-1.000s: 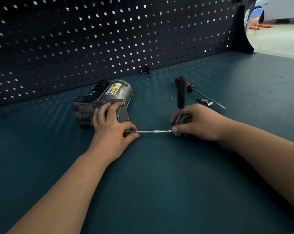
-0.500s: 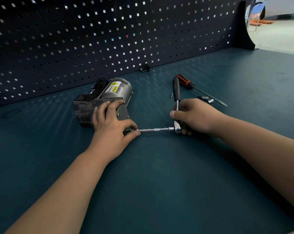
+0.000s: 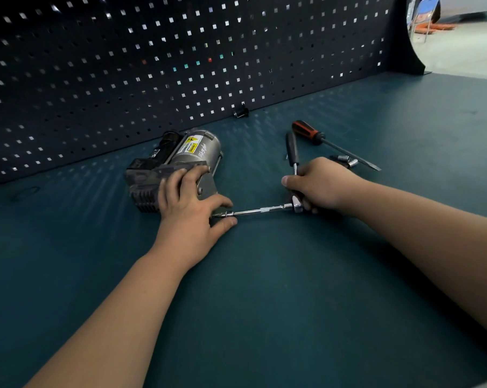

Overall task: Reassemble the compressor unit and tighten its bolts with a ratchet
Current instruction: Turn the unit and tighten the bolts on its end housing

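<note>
While the left hand [image 3: 189,203] steadies the compressor unit [image 3: 186,152], far left, and pinches the extension bar [image 3: 260,210], the right hand [image 3: 317,186] grips the ratchet [image 3: 292,155]; assembly appears complete, tightening apparently unfinished.

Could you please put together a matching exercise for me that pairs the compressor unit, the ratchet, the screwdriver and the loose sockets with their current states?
Column one
1. compressor unit
2. ratchet
3. screwdriver
4. sockets

Column two
A. silver, lying loose, untouched
B. gripped by the right hand
C. held steady under the left hand
D. orange-and-black handle, lying free

Pairs: 1-C, 2-B, 3-D, 4-A
</note>
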`<state>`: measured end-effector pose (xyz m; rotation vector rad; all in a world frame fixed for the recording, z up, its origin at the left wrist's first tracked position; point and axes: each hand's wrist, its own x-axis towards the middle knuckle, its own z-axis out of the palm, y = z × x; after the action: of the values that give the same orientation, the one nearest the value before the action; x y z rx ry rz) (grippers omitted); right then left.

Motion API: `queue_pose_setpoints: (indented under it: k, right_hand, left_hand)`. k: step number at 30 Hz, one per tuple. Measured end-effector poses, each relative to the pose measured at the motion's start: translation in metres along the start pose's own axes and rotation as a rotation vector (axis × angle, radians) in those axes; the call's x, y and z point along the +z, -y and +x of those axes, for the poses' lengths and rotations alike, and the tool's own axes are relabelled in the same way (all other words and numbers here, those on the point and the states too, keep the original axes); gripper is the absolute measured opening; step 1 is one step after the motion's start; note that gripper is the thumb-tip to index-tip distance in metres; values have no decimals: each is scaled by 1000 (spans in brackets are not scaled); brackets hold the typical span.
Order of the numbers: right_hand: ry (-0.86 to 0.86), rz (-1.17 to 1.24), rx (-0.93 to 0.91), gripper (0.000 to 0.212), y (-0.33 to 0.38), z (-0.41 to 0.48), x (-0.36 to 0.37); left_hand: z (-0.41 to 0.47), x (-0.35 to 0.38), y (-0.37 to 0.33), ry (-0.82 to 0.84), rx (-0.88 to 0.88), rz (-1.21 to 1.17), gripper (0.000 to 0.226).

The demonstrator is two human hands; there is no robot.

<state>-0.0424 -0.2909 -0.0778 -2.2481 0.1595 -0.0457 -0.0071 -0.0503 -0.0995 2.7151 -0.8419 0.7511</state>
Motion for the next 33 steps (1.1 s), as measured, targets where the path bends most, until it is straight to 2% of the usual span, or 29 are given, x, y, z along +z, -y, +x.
queue_pose_setpoints:
  k: [1, 4, 7, 10, 12, 15, 19, 21, 22, 23, 25, 26, 28, 30, 33]
  right_hand:
    - [10, -45, -2, 38, 1, 1, 0]
    - [121, 50, -94, 18, -4, -7, -7]
    - [141, 32, -223, 27, -13, -17, -13]
    - [28, -195, -470, 42, -14, -24, -15]
    - [-4, -261, -549, 37, -14, -25, -11]
    - [25, -11, -383, 24, -15, -24, -7]
    - [195, 266, -190, 14, -8, -24, 0]
    - [175, 221, -110, 35, -9, -24, 5]
    - [169, 194, -84, 38, -8, -24, 5]
    - [166, 174, -120, 34, -10, -23, 5]
    - [177, 204, -204, 10, -14, -24, 3]
    - [163, 185, -219, 5, -13, -25, 0]
    - [102, 83, -267, 14, -13, -23, -2]
    - [139, 119, -260, 5, -8, -25, 1]
    - [173, 65, -135, 35, -9, -21, 3]
  left_hand:
    - [0, 0, -1, -2, -3, 3, 15]
    - [0, 1, 0, -17, -4, 3, 11]
    - [0, 2, 1, -22, 2, -3, 10]
    - [1, 2, 2, -24, 12, -17, 8]
    - [1, 2, 2, -33, 14, -22, 8]
    - [0, 2, 2, -40, 4, -26, 17]
    - [0, 1, 1, -44, -8, -55, 17]
    - [0, 1, 1, -35, -13, -62, 19]
    - [0, 1, 0, -34, -16, -65, 18]
    - [0, 2, 0, -37, -18, -68, 16]
    - [2, 2, -1, -42, -20, -73, 13]
    - [2, 2, -1, -45, -19, -75, 11]
    - [1, 3, 0, -48, -9, -77, 9]
    - [0, 2, 2, -38, 3, -63, 11]
    - [0, 1, 4, -15, 10, -43, 13]
